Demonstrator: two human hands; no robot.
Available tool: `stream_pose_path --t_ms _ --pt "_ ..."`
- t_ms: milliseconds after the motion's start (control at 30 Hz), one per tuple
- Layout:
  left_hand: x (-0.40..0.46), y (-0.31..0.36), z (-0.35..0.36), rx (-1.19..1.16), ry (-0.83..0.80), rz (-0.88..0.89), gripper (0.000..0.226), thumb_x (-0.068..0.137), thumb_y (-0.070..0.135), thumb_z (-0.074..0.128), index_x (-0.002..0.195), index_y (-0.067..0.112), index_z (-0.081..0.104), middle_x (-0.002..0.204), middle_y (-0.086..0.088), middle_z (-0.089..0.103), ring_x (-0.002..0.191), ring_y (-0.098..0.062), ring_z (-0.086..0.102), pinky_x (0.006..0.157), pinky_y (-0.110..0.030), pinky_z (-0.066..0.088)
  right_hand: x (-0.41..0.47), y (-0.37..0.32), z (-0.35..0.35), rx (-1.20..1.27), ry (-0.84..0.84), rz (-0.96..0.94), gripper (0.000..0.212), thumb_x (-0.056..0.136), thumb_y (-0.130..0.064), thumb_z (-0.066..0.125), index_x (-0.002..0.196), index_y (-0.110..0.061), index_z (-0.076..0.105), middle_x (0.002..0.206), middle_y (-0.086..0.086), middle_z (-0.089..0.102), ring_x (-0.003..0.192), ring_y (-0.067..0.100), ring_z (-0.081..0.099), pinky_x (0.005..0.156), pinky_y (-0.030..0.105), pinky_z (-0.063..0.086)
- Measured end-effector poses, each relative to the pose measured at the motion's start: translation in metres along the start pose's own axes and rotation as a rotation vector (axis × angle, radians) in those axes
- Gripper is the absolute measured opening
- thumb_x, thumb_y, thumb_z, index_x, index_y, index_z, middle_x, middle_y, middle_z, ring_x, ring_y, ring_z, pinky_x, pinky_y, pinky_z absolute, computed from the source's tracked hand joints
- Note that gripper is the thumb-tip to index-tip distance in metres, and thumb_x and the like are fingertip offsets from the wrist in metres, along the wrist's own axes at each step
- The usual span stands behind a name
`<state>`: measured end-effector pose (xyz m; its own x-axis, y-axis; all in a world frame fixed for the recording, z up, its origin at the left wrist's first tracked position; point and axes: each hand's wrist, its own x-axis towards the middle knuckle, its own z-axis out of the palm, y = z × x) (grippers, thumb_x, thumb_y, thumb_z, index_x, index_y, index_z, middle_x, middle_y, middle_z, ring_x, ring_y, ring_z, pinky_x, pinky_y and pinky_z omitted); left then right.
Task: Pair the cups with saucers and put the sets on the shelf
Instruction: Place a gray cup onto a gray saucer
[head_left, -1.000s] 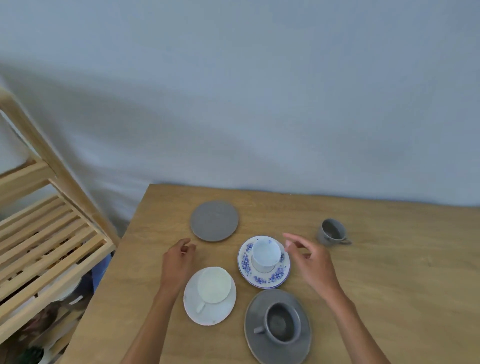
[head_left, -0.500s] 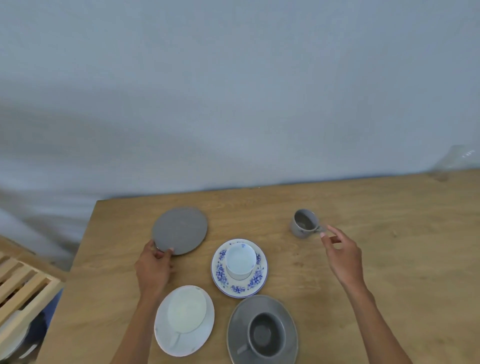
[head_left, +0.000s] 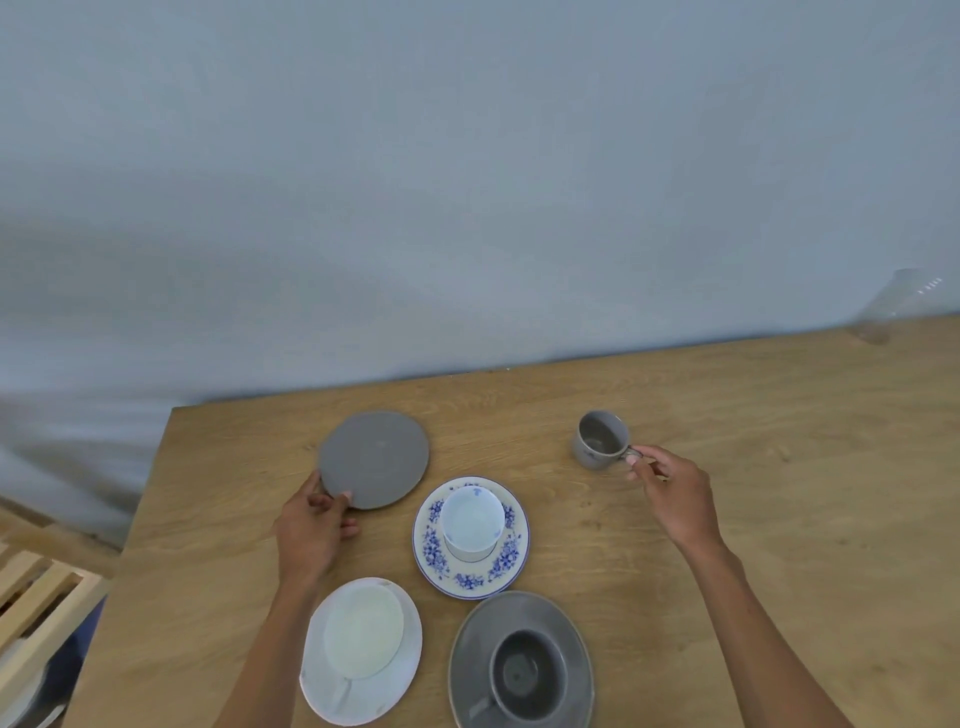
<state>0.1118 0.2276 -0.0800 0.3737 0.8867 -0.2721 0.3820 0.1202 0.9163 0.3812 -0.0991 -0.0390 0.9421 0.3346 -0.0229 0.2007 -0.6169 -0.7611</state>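
A flat dark grey saucer (head_left: 375, 457) lies at the table's back left, and my left hand (head_left: 311, 525) grips its near-left rim. A small grey cup (head_left: 600, 439) stands apart at the back right; my right hand (head_left: 672, 493) pinches its handle. Three sets sit nearer me: a white cup (head_left: 472, 522) on a blue-flowered saucer (head_left: 511, 551), a white cup (head_left: 363, 629) on a white saucer (head_left: 410, 670), and a dark grey cup (head_left: 524, 675) on a dark grey saucer (head_left: 571, 634).
The wooden table (head_left: 779, 519) stands against a pale blue wall. A slatted wooden shelf (head_left: 36, 597) shows at the lower left, beside the table's left edge. A clear glass object (head_left: 904, 306) stands at the table's far right corner.
The view swung right, pushing the shelf to the corner. My left hand went from the white set to the grey saucer's rim. My right hand reached out and closed on the small grey cup's handle.
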Motion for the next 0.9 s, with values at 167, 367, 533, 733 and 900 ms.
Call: stream_pose_path --t_ms 167,367,533,733,900 --pt "0.002 0.001 0.005 0.011 -0.008 0.026 0.065 0.091 0.004 0.067 0.149 0.012 0.040 0.080 -0.009 0.062 0.042 -0.007 0.066 0.050 -0.019 0.058 0.001 -0.001 0.005 0.001 0.054 -0.053 0.024 0.096 -0.026 0.067 0.114 -0.015 0.077 0.096 -0.001 0.080 0.088 0.010 0.071 0.070 0.006 0.045" --pt "0.004 0.000 0.007 0.010 -0.023 0.015 0.066 0.091 0.007 0.068 0.150 0.016 0.039 0.076 -0.007 0.064 0.048 -0.013 0.068 0.056 -0.024 0.061 0.010 -0.041 0.022 0.089 0.082 -0.118 0.019 0.096 -0.024 0.067 0.110 -0.019 0.079 0.088 -0.013 0.078 0.084 -0.011 0.068 0.072 0.002 0.046" --pt "0.006 -0.004 0.007 -0.011 -0.023 0.011 0.066 0.091 0.007 0.069 0.149 0.016 0.040 0.078 -0.011 0.067 0.049 -0.017 0.068 0.063 -0.034 0.063 0.014 -0.106 0.065 0.098 -0.082 -0.287 0.017 0.093 -0.026 0.070 0.106 -0.020 0.081 0.091 -0.011 0.080 0.082 0.002 0.070 0.071 0.015 0.048" --pt "0.008 -0.006 0.005 -0.068 -0.043 0.007 0.065 0.090 0.008 0.069 0.149 0.015 0.042 0.077 -0.014 0.068 0.050 -0.018 0.069 0.059 -0.030 0.062 0.010 -0.155 0.131 0.063 -0.350 -0.434 0.018 0.094 -0.025 0.070 0.109 -0.021 0.080 0.096 -0.009 0.081 0.088 0.004 0.073 0.075 0.018 0.051" --pt "0.008 -0.013 0.004 -0.139 -0.047 -0.014 0.066 0.090 0.005 0.069 0.149 0.012 0.041 0.076 -0.014 0.068 0.051 -0.018 0.069 0.055 -0.028 0.061 0.011 -0.163 0.162 -0.013 -0.440 -0.487 0.017 0.095 -0.024 0.069 0.107 -0.021 0.080 0.100 -0.008 0.081 0.090 0.007 0.073 0.081 0.027 0.054"
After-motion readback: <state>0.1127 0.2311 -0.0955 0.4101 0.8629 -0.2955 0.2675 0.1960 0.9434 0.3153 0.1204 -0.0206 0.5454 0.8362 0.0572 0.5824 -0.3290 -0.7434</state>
